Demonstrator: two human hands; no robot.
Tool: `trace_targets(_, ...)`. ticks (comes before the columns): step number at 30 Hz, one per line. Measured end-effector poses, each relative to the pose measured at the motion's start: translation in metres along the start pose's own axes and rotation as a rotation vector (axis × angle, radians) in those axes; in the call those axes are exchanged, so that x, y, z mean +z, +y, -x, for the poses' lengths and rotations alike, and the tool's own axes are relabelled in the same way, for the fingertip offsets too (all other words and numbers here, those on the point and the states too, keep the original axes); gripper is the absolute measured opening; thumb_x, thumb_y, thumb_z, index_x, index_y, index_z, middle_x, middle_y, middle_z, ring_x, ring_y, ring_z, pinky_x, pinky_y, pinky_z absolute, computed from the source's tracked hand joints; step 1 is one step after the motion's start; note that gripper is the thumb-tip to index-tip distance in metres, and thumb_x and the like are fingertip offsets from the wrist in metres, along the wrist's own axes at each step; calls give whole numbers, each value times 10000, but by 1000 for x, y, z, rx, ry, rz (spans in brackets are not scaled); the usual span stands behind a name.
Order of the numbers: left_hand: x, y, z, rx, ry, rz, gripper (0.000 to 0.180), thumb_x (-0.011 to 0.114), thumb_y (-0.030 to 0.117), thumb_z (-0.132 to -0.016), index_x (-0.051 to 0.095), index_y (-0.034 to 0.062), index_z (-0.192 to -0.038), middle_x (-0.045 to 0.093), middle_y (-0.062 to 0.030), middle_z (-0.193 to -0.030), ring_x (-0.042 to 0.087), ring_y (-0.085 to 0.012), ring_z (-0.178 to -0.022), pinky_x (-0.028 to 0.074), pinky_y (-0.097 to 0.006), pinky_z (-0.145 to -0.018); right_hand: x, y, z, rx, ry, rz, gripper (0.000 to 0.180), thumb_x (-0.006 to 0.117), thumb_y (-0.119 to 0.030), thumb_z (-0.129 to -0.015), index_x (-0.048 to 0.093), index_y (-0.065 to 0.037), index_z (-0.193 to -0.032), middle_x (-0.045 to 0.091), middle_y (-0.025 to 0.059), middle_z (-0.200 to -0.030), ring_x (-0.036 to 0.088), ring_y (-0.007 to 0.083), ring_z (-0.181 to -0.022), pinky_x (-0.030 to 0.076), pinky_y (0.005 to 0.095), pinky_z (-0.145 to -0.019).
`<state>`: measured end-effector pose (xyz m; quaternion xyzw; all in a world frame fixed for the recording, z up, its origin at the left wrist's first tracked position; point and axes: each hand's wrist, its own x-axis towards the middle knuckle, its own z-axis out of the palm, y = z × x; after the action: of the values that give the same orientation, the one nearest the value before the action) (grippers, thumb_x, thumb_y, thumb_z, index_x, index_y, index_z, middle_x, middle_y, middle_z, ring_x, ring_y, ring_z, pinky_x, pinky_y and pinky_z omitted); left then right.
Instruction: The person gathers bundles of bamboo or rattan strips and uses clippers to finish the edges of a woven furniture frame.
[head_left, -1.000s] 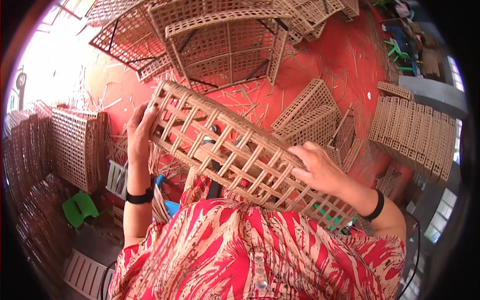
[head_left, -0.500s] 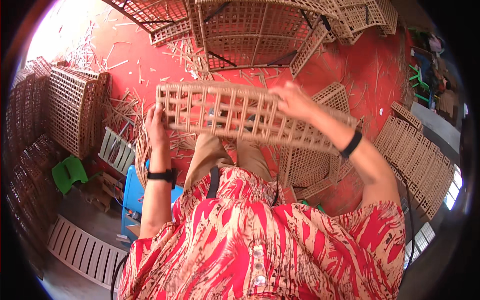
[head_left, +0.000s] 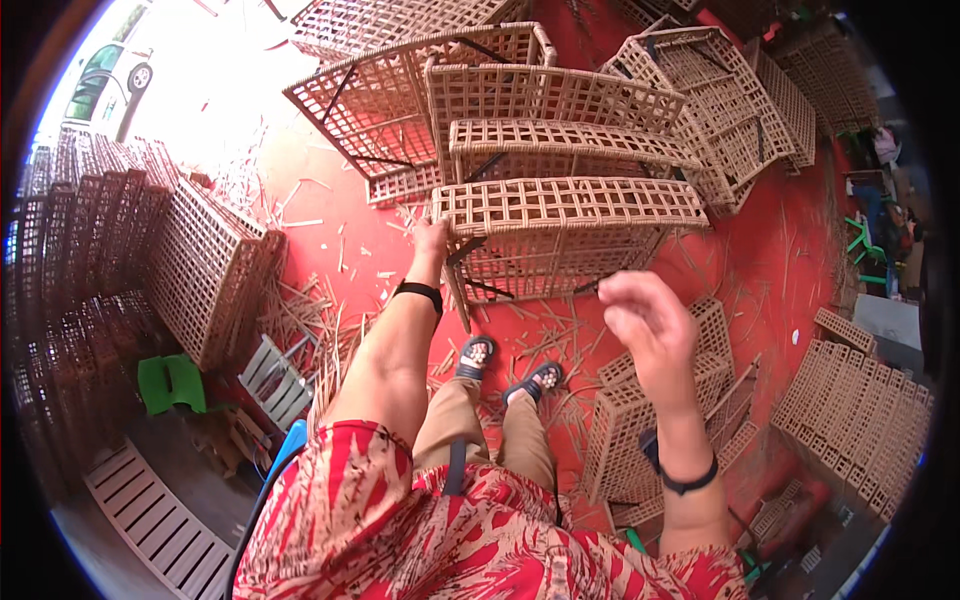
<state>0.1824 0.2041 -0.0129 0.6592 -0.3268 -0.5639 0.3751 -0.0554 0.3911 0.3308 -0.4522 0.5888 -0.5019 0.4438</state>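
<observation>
A woven rattan frame [head_left: 570, 205] with an open lattice and dark braces stands in front of me on the red floor. At its near left corner my left hand [head_left: 431, 238] is closed around the edge. My right hand [head_left: 652, 325] hangs in the air to the right, below the frame's right end and apart from it. Its fingers are loosely bent, the thumb stands off, and nothing is in it. Right behind this frame are more rattan frames [head_left: 560, 98] of the same lattice, leaning close together.
Rattan pieces [head_left: 215, 280] stand stacked at left, with others [head_left: 650, 420] near my right arm and a row [head_left: 850, 420] at far right. Loose cane strips [head_left: 300, 310] litter the red floor [head_left: 345, 230]. A green chair [head_left: 170, 384] and slatted bench [head_left: 160, 520] are at lower left.
The rattan frame has gone from close before me to farther ahead, beside the other frames. My right hand has let go and drawn back; my left hand still holds the left end.
</observation>
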Motion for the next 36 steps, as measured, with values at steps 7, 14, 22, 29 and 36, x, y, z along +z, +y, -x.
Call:
trace_targets(7,38,11,-15,177,-272,21,342,572,274,-824,620,-16,-999,626,-52,-801,550,-136,-664,427,-255,-562,-39,-110,16,-570,-397,-543,110,610,-61,-746,563,-33,-650,565,65,-652,558,202,-585,463,296,-518)
trace_targets(14,29,-30,21,-193,-197,5,387,607,392,-846,596,35,-997,535,-4,-760,474,-106,-636,371,-253,-497,-20,-157,37,-393,64,-731,51,591,-26,-814,616,-60,-842,587,62,-859,583,183,-707,504,278,-644)
trace_targets(22,-40,-80,77,-353,-5,-155,348,601,410,-833,585,70,-899,465,24,-647,428,-89,-548,350,-249,-468,0,-176,47,-194,330,-717,46,590,-42,-826,565,-61,-793,584,88,-753,579,160,-630,506,239,-598)
trace_targets(29,-106,-115,90,-405,-49,-147,214,603,319,-830,588,119,-903,410,59,-561,373,-60,-449,299,-224,-390,-7,-147,19,-488,-224,-752,88,646,-19,-727,573,-68,-726,551,-17,-810,546,98,-679,471,215,-585)
trace_targets(36,-129,-115,102,-384,-24,-253,232,630,310,-810,603,119,-938,443,55,-608,390,-58,-487,307,-228,-408,17,-158,37,-437,128,-762,83,612,0,-748,553,-44,-786,563,37,-801,544,139,-670,484,234,-594)
